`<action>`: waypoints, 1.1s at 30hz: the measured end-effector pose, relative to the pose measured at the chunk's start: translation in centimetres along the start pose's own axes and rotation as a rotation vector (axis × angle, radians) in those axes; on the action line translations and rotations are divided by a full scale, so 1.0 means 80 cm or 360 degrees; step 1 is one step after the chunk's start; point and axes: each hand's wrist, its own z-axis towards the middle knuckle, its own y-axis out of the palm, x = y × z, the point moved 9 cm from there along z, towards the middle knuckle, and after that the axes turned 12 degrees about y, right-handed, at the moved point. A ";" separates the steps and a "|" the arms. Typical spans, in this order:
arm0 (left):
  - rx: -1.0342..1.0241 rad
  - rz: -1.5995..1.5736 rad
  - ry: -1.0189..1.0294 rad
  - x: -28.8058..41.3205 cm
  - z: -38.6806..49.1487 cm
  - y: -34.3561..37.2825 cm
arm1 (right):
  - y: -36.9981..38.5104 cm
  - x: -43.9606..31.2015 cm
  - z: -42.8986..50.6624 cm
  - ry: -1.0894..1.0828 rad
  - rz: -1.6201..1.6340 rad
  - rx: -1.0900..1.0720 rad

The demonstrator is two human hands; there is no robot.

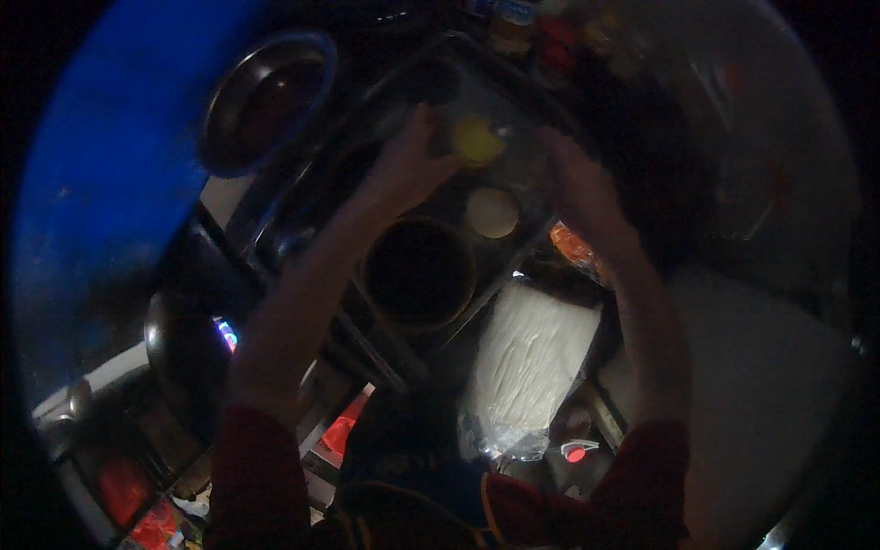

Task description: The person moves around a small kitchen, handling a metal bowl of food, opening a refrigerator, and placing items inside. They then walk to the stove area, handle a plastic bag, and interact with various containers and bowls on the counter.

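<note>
Both hands reach over a dark, dimly lit surface with a raised rim. My left hand (pixel 412 155) has its thumb and fingers spread, and I see nothing held in it. Its thumb points towards a round yellow item (pixel 479 141), at or very near its lower left edge. To the right of that item is my right hand (pixel 574 172), blurred and dark; its fingertips are hard to make out. A pale round disc (pixel 492 213) lies between the forearms. Nearer to me is a dark round vessel or opening with a thin rim (pixel 419 275).
A deep dark pan (pixel 268 103) stands at the upper left. White sheet-like material in clear plastic (pixel 540 357) lies by my right forearm, near an orange packet (pixel 574 244). Jars (pixel 512 31) line the far edge. A red and white carton (pixel 337 433) sits lower left.
</note>
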 end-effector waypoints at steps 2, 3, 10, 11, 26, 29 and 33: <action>0.0064 -0.0224 -0.0170 0.022 -0.035 -0.039 | 0.010 -0.034 0.004 0.0026 0.0018 -0.0095; 0.0061 -0.0302 -0.0079 0.044 -0.055 -0.061 | 0.018 -0.044 0.010 0.0059 -0.0091 -0.0174; 0.0279 -0.0229 -0.0568 0.083 -0.307 -0.212 | 0.035 -0.034 0.031 0.0062 -0.0076 0.0175; 0.0331 -0.0280 -0.0615 0.083 -0.335 -0.224 | 0.050 -0.006 0.031 0.0219 -0.0165 0.0139; 0.2553 -0.0740 -0.1138 0.133 -0.918 -0.141 | 0.021 0.092 0.068 -0.0215 0.0628 0.0236; 0.2103 -0.1114 -0.1523 0.108 -0.914 -0.040 | -0.013 0.019 0.024 -0.0180 0.0424 0.0069; 0.1520 -0.1062 -0.1491 0.097 -0.903 0.031 | -0.047 -0.042 -0.007 -0.0187 0.0025 0.0082</action>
